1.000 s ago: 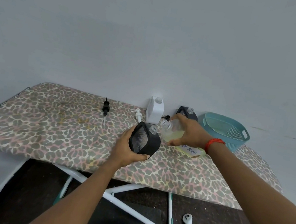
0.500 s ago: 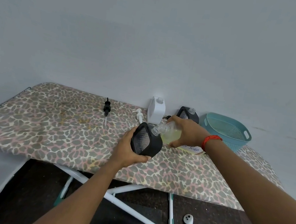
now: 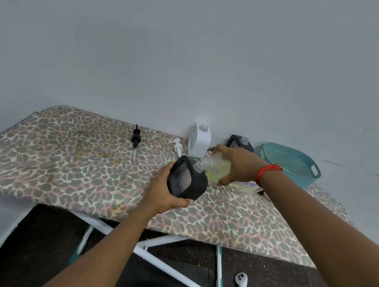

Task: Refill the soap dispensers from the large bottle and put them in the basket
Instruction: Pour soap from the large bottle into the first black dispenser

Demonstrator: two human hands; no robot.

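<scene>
Nearest, the left hand point(image 3: 163, 194) curls its fingers round the black dispenser point(image 3: 186, 181), tipping its open neck toward one o'clock, probably to catch the pour. The right hand point(image 3: 239, 165) grips the large bottle point(image 3: 219, 170), tilted mouth-to-mouth. Farther along the surface point(image 3: 58, 160), a white dispenser point(image 3: 199, 141) waits at twelve o'clock and the basket point(image 3: 291, 163) at two.

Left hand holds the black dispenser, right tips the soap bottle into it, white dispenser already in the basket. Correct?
No: in the head view the white dispenser stands on the board by the wall, left of the basket, not in it. The rest holds.
</scene>
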